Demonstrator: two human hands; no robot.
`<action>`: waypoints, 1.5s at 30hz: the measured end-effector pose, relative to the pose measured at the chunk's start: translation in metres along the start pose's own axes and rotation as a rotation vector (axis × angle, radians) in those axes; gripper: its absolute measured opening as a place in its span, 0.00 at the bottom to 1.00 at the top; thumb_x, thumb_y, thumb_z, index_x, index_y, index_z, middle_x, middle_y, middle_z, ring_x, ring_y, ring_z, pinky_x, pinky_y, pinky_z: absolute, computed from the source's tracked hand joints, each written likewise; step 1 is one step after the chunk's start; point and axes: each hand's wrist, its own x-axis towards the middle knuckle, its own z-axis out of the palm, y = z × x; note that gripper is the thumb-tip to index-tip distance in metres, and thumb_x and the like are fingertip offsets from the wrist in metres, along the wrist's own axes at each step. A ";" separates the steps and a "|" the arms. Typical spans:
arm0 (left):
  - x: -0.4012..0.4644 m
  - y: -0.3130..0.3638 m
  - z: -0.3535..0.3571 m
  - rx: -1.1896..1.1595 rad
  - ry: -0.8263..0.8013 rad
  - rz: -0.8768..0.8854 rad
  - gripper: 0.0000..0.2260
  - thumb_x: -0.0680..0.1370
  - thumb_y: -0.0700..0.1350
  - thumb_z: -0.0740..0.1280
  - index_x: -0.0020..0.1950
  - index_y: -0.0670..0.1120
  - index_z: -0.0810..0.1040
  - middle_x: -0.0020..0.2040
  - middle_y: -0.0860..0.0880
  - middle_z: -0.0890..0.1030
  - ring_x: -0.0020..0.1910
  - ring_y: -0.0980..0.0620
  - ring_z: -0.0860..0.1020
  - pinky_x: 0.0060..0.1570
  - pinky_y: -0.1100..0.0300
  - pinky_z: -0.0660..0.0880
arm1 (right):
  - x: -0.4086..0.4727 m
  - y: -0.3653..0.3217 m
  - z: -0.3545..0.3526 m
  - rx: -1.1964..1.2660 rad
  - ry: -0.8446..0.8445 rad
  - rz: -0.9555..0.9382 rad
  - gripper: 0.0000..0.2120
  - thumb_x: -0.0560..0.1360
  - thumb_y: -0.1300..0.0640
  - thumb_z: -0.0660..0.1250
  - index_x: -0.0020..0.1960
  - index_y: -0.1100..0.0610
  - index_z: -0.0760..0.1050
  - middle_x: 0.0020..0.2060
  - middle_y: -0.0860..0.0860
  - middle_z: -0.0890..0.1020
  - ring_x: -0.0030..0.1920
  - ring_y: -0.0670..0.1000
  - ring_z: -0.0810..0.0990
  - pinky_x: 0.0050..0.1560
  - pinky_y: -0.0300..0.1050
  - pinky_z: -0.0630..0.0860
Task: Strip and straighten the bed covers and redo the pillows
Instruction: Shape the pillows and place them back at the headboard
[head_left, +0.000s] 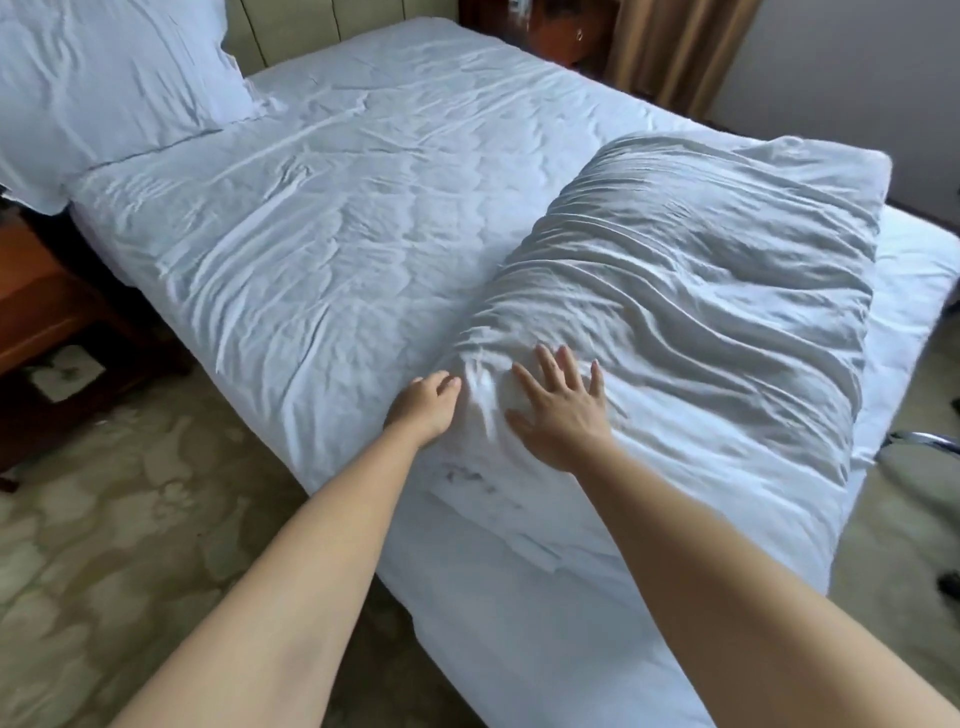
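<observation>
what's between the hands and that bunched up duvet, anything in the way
Nothing visible. The right hand already lies flat on the near end of the folded duvet, fingers spread, and the left hand touches its edge at the fold beside it.

I cannot see the fingertips of the left hand (423, 405); they go behind the fold of the duvet (675, 312). The pillow (104, 88) is cut by the left and top edges. The dark things on the floor (130, 519) at the right edge are too small to tell.
</observation>
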 end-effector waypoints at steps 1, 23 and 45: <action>0.006 0.002 0.002 -0.035 -0.008 -0.030 0.24 0.81 0.56 0.54 0.75 0.48 0.64 0.74 0.43 0.64 0.72 0.44 0.65 0.71 0.53 0.62 | 0.007 0.000 0.003 0.007 0.021 0.002 0.32 0.78 0.37 0.51 0.78 0.44 0.47 0.78 0.50 0.41 0.77 0.55 0.35 0.73 0.64 0.34; 0.177 0.041 0.019 -0.393 -0.421 -0.084 0.46 0.67 0.64 0.72 0.77 0.49 0.54 0.71 0.47 0.69 0.67 0.49 0.70 0.67 0.58 0.67 | 0.109 0.031 0.047 0.057 0.229 0.526 0.35 0.72 0.33 0.51 0.77 0.44 0.54 0.77 0.54 0.57 0.76 0.53 0.52 0.69 0.70 0.44; 0.179 0.033 0.029 -0.507 -0.455 -0.201 0.25 0.70 0.54 0.75 0.61 0.43 0.77 0.54 0.49 0.81 0.47 0.54 0.79 0.43 0.62 0.74 | 0.115 0.019 0.048 0.113 0.035 0.682 0.36 0.77 0.34 0.48 0.78 0.45 0.39 0.77 0.52 0.37 0.77 0.53 0.37 0.70 0.67 0.34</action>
